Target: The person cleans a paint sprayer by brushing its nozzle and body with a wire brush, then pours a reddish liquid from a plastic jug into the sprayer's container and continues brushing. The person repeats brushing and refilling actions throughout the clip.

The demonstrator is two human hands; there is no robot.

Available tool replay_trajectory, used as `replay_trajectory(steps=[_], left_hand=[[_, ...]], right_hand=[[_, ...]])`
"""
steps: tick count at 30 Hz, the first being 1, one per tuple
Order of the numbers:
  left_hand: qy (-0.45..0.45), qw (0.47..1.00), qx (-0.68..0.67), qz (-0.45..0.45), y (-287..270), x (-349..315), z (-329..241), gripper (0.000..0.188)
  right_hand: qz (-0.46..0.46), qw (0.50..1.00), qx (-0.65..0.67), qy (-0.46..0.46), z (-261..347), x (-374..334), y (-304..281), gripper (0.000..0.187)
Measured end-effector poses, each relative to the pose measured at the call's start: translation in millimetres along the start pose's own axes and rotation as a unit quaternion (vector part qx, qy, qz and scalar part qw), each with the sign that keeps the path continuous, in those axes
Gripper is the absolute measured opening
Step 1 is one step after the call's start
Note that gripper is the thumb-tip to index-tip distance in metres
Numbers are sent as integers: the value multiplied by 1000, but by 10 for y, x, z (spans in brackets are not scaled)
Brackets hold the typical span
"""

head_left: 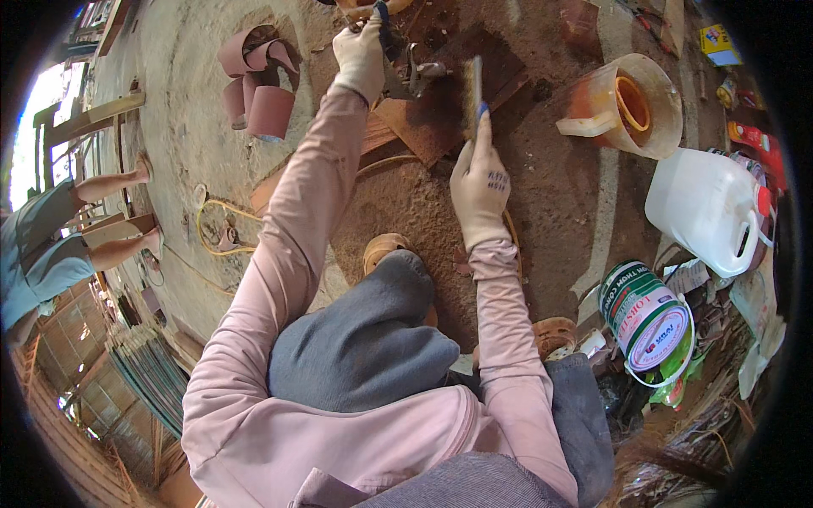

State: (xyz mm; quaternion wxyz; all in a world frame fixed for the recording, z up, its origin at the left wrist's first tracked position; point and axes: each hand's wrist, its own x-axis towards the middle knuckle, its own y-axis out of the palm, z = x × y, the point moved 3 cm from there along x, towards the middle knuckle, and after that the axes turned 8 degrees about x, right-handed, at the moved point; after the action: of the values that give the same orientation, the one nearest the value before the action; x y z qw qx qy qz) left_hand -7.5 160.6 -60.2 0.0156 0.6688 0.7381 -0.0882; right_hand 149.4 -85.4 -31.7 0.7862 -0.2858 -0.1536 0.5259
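Dark characters stand in two short rows across the back of the pale glove [479,201] on the right grip [481,184], upper centre. The bucket [648,322] at lower right carries white lettering on green, red lettering on white and an emblem with blue characters. Print on the yellow-and-blue packet [719,46], upper right, is too small to read.

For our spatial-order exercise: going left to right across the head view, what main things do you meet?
Bystander's grey shorts, curled reddish strips, left gloved hand, right gloved hand holding a brush, translucent stained tub, white jug.
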Motion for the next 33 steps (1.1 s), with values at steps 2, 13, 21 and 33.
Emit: replay_trajectory(steps=[2, 13, 21, 33], left_hand=[[-111, 993, -35, 27, 146, 48, 71, 30], [-224, 957, -65, 170, 80, 287, 382, 45], [-45, 986, -67, 148, 288, 216, 302, 19], [174, 975, 128, 41, 348, 106, 257, 18]], right_hand=[[-36, 999, 1, -32, 1, 234, -79, 55], [-82, 992, -53, -75, -198, 353, 9, 53], [-52, 992, -78, -86, -202, 329, -2, 56], [48, 997, -52, 30, -88, 189, 59, 58]])
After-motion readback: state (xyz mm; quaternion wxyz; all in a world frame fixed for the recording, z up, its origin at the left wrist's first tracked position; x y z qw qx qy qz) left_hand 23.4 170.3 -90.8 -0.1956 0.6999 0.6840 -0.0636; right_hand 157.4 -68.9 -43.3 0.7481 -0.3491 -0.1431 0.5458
